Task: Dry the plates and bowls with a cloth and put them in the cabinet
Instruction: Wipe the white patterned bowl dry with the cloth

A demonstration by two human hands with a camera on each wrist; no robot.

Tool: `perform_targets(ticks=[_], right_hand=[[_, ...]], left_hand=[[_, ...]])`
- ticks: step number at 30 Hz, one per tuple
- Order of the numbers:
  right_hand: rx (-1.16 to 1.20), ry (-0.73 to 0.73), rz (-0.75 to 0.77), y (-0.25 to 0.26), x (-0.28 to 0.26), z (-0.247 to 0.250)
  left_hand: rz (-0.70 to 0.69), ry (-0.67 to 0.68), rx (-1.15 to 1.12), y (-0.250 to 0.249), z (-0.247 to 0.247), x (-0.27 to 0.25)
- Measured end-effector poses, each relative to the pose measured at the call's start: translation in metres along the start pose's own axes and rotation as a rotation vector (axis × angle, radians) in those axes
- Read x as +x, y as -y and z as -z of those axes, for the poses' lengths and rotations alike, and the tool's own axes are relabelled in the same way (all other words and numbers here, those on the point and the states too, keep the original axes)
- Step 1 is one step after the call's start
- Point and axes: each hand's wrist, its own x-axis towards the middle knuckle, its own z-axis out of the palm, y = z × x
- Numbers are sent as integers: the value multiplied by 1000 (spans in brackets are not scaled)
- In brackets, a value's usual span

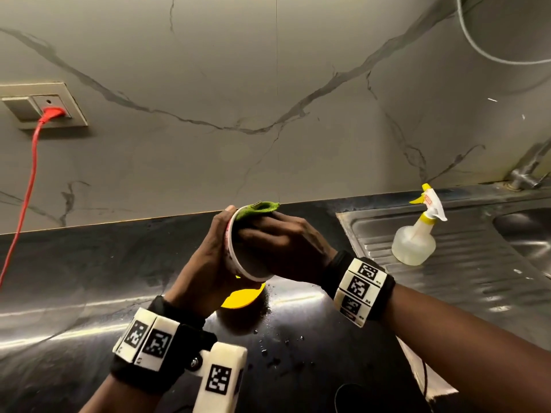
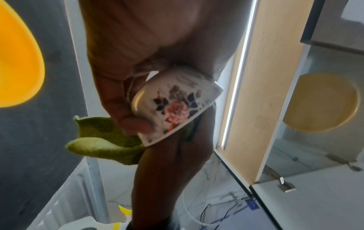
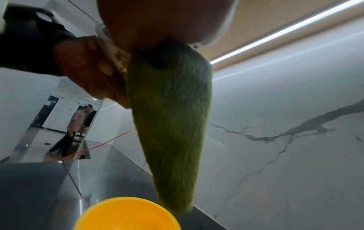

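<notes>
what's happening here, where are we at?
A person is drying a white floral bowl. The left hand grips the bowl from outside, tilted on its side above the dark counter. The right hand presses a green cloth into it. A yellow dish sits on the counter below. The cabinet door is open with a yellow plate inside; this bowl isn't stored yet.

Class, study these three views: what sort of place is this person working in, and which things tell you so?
Most likely a home kitchen. A steel sink with a ribbed draining board is set into a dark countertop below a marble-look wall, a tap stands behind it, and an open cabinet hangs above.
</notes>
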Motion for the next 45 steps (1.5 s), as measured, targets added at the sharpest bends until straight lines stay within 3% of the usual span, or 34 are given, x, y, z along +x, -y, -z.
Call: perform_targets(ticks=[2,5,7,9,12,16,19,21,23,26,30,33,35,38,40,43,45], right_hand=[[100,-50,-196,6,3,-5],[307,-249,-523,23,7,-15],[461,-312,-731,36,6,-17],[582,-279,-893,45,3,-19],[857,-192,-1025,55,3,-17],[1596,-289,-1212,58,24,1],[1800,-337,-1156,53,34,10],[1693,-358,-1078,54,38,10],[1330,-344,-958,52,33,4],[881,-153,-727,40,17,-1],[703,164,-541,27,4,9],[573,296,-448,19,1,15],[558,418,-486,5,-3,21],[482,641,-720,-28,-29,35],[332,692,-897,-40,-60,42],[84,912,-1034,-34,-98,33],[41,1032,-1068,-17,-119,16]], left_hand=[[-155,-42,100,-1,0,2],[-443,-54,293,-3,-1,8],[-547,-60,362,2,2,12],[-595,-84,410,7,4,15],[-661,-121,453,13,7,17],[-716,-141,426,12,7,22],[-701,-117,385,4,4,24],[-659,-91,334,3,4,26],[-614,-65,265,3,8,26],[-556,-57,233,8,14,27],[-500,-76,178,21,18,25],[-468,-90,187,29,20,28],[-442,-117,199,32,25,31],[-382,-196,200,34,39,34],[-362,-201,215,38,45,33],[-344,-196,255,47,39,32],[-292,-197,232,47,28,29]])
